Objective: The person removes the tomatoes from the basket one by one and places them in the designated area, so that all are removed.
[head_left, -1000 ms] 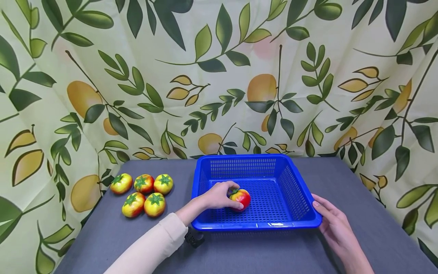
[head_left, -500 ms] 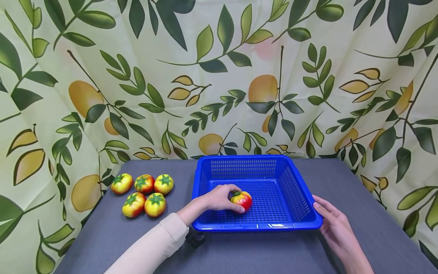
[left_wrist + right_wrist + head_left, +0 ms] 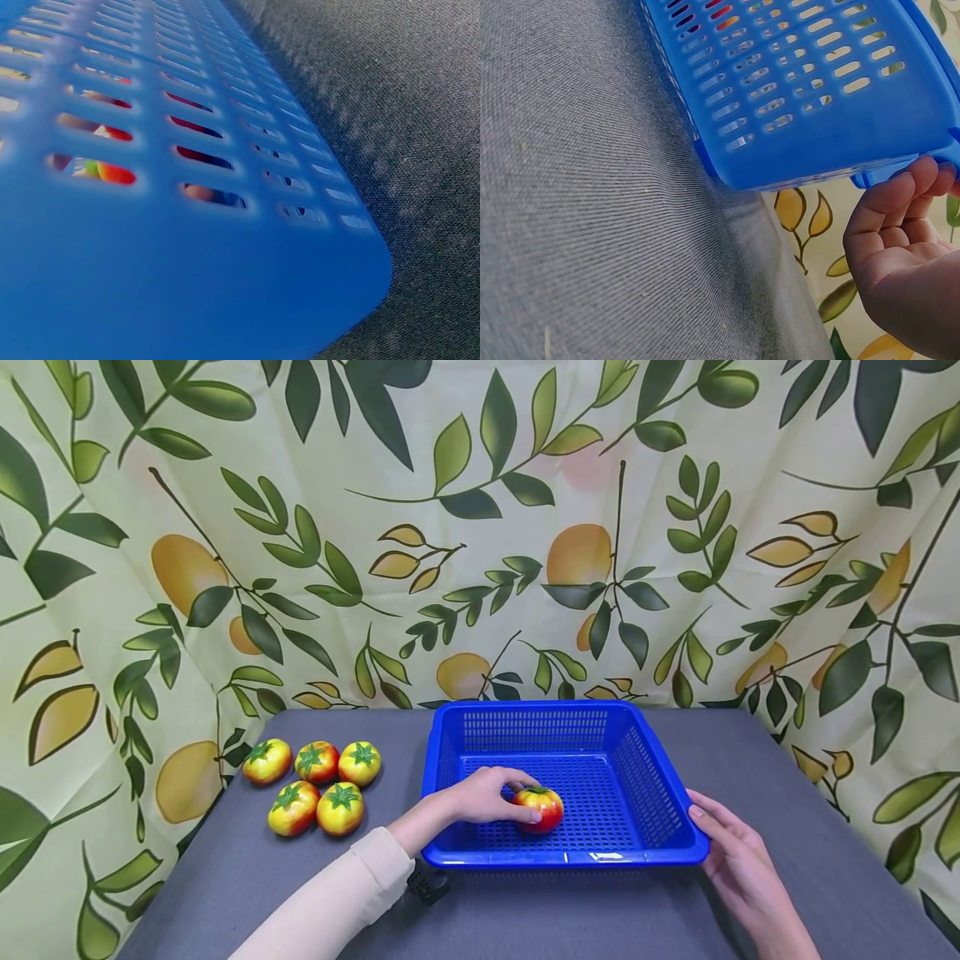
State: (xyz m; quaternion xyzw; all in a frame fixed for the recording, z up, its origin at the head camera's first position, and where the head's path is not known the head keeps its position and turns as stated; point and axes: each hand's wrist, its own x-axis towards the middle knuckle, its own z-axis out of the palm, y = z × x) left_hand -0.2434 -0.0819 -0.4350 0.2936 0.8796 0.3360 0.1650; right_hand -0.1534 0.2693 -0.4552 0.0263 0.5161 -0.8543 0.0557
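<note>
A blue plastic basket (image 3: pixel 621 857) with slotted walls stands on the table. Inside it, on the left half of its floor, sits a red and yellow tomato (image 3: pixel 546 811) with a green top. My left hand (image 3: pixel 483 795) reaches over the left rim and holds this tomato, thumb in front and fingers behind. At the basket's right front corner, my right hand (image 3: pixel 733 852) grips the rim; the right wrist view shows its curled fingers (image 3: pixel 900 196) at the edge. In the left wrist view the basket wall (image 3: pixel 187 277) hides my left hand except for glimpses through the slots.
Several more tomatoes (image 3: pixel 340 809) lie grouped on the grey tablecloth (image 3: pixel 247 877), left of the basket. Behind the table hangs a curtain (image 3: pixel 510 543) printed with leaves and fruit. A small black device (image 3: pixel 427 885) shows under my left wrist.
The tomato in the basket has shifted slightly right and towards me, and its green top has turned more upwards. My left hand follows it a little. My right hand stays on the rim.
</note>
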